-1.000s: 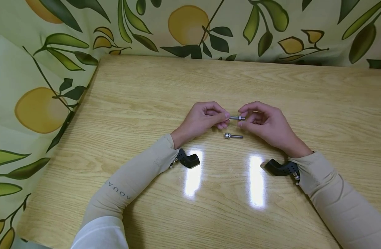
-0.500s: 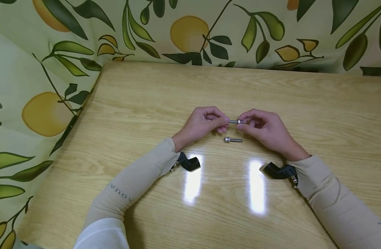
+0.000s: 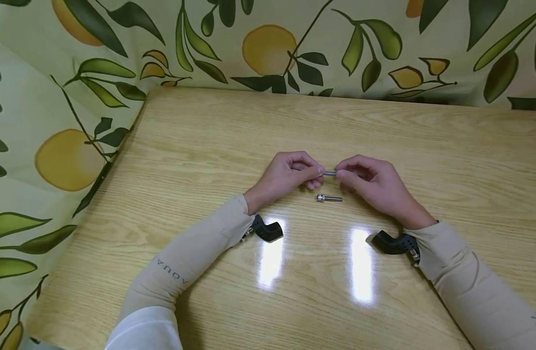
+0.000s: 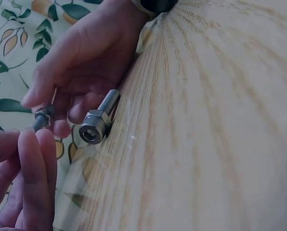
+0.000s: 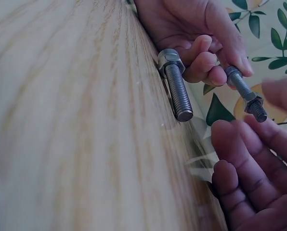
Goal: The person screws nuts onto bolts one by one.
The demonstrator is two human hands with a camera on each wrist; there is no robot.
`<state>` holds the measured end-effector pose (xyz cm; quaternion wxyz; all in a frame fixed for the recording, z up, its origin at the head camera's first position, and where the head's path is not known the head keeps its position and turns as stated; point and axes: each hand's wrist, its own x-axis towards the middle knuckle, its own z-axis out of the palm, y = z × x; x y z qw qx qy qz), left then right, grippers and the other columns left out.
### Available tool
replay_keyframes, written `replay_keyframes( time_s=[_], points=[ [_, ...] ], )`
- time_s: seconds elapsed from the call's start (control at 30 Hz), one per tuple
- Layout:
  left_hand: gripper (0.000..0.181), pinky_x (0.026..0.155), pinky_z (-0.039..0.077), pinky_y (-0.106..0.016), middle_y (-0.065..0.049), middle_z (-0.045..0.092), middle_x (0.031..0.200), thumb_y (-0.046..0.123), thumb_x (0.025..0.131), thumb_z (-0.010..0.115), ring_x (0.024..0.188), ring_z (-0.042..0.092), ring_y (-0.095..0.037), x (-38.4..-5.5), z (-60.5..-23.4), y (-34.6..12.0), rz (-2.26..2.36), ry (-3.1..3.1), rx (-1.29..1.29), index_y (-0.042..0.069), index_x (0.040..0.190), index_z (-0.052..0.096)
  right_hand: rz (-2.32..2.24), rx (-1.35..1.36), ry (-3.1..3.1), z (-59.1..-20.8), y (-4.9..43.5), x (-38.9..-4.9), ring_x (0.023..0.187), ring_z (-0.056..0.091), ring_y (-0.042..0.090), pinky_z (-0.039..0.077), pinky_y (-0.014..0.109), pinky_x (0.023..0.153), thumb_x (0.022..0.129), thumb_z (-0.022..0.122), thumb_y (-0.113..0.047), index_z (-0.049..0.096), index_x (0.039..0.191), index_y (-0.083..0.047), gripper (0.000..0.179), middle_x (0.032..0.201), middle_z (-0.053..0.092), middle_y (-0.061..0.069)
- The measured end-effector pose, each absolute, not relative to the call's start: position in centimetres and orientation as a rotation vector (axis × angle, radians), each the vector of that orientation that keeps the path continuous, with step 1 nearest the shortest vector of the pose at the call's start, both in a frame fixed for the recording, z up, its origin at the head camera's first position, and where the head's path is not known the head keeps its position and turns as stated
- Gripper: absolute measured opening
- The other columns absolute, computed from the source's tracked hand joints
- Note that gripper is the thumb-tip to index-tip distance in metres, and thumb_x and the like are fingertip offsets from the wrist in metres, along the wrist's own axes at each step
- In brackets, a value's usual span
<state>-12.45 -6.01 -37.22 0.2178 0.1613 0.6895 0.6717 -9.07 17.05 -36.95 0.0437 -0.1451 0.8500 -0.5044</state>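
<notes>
My left hand (image 3: 289,170) pinches the head end of a metal bolt (image 5: 242,85) between thumb and fingertips, holding it level above the table. A hex nut (image 5: 254,103) sits on its thread near the free end. My right hand (image 3: 372,177) has thumb and fingers curled round that nut; the thumb hides it in the head view, while the right wrist view shows the thumb blurred beside it. Below the hands, a second bolt (image 3: 330,198) lies on the table; its socket head (image 4: 91,132) points left, with a nut (image 4: 101,115) up against it.
The wooden table (image 3: 224,126) extends around both hands. A fruit-and-leaf patterned cloth (image 3: 198,43) hangs behind it and on the left. Black wrist-worn devices (image 3: 268,229) jut out below both wrists, near two bright reflections.
My right thumb and fingers have closed in over the nut, which showed between them before. My left hand keeps its pinch. The whole head view has shifted slightly.
</notes>
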Motion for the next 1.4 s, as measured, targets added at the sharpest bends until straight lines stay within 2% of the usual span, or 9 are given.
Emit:
replay_keyframes(
  time_s=[0.13,0.2,0.33,0.47,0.6,0.7,0.93,1.4],
  points=[
    [0.011,0.072,0.064,-0.032,-0.021,0.074,0.090,0.016,0.092,0.068,0.071,0.072,-0.015,-12.3,-37.2,-6.0,1.862,1.913,0.454,0.005,0.093,0.069,-1.573,-0.487,2.575,-37.0,17.1,-9.0,0.068,0.065,0.010,0.051,0.019,0.059,0.089,0.071,-0.017,0.064,0.115,-0.015,0.027,0.091,0.068,-0.001],
    [0.010,0.072,0.064,-0.032,-0.021,0.074,0.090,0.015,0.092,0.068,0.070,0.072,-0.014,-12.3,-37.2,-6.0,1.863,1.917,0.455,0.005,0.092,0.069,-1.568,-0.508,2.575,-37.1,17.1,-9.1,0.069,0.065,0.010,0.051,0.019,0.057,0.088,0.073,-0.016,0.065,0.112,-0.016,0.025,0.092,0.068,-0.003],
    [0.009,0.072,0.064,-0.032,-0.021,0.074,0.090,0.014,0.092,0.068,0.070,0.072,-0.014,-12.3,-37.1,-6.1,1.859,1.921,0.462,0.006,0.093,0.070,-1.521,-0.474,2.605,-37.0,17.1,-9.1,0.067,0.063,0.011,0.051,0.020,0.057,0.092,0.068,-0.023,0.069,0.103,-0.020,0.011,0.081,0.069,0.001],
    [0.010,0.072,0.064,-0.032,-0.021,0.074,0.091,0.016,0.092,0.068,0.071,0.072,-0.016,-12.6,-36.8,-5.9,1.848,1.924,0.471,0.006,0.093,0.070,-1.556,-0.461,2.596,-36.7,17.2,-9.3,0.068,0.064,0.011,0.052,0.020,0.058,0.092,0.069,-0.021,0.068,0.107,-0.016,0.016,0.087,0.069,0.001],
    [0.012,0.073,0.064,-0.033,-0.021,0.074,0.090,0.018,0.092,0.069,0.072,0.073,-0.018,-12.7,-36.5,-5.8,1.854,1.927,0.456,0.006,0.093,0.070,-1.568,-0.484,2.614,-36.4,17.3,-9.5,0.067,0.065,0.010,0.050,0.020,0.056,0.086,0.075,-0.018,0.067,0.106,-0.017,0.021,0.086,0.069,-0.002],
    [0.013,0.075,0.064,-0.033,-0.019,0.075,0.090,0.019,0.091,0.069,0.072,0.073,-0.017,-12.3,-36.6,-5.8,1.856,1.920,0.433,0.006,0.094,0.070,-1.519,-0.456,2.628,-36.4,17.2,-9.1,0.065,0.063,0.010,0.050,0.020,0.057,0.088,0.073,-0.024,0.067,0.101,-0.021,0.014,0.078,0.069,-0.002],
    [0.020,0.075,0.063,-0.033,-0.015,0.076,0.090,0.023,0.091,0.069,0.074,0.073,-0.015,-11.2,-37.3,-5.9,1.833,1.936,0.425,0.004,0.098,0.069,-1.473,-0.372,2.606,-36.8,17.1,-8.1,0.067,0.062,0.012,0.050,0.022,0.060,0.091,0.069,-0.035,0.069,0.098,-0.024,0.014,0.079,0.069,0.000],
    [0.018,0.073,0.064,-0.032,-0.017,0.076,0.092,0.020,0.092,0.068,0.075,0.073,-0.014,-10.4,-36.6,-5.9,1.834,1.933,0.409,0.004,0.099,0.070,-1.525,-0.410,2.564,-36.6,17.3,-7.6,0.067,0.063,0.011,0.051,0.022,0.060,0.090,0.071,-0.034,0.067,0.100,-0.022,0.016,0.078,0.069,-0.001]
  ],
)
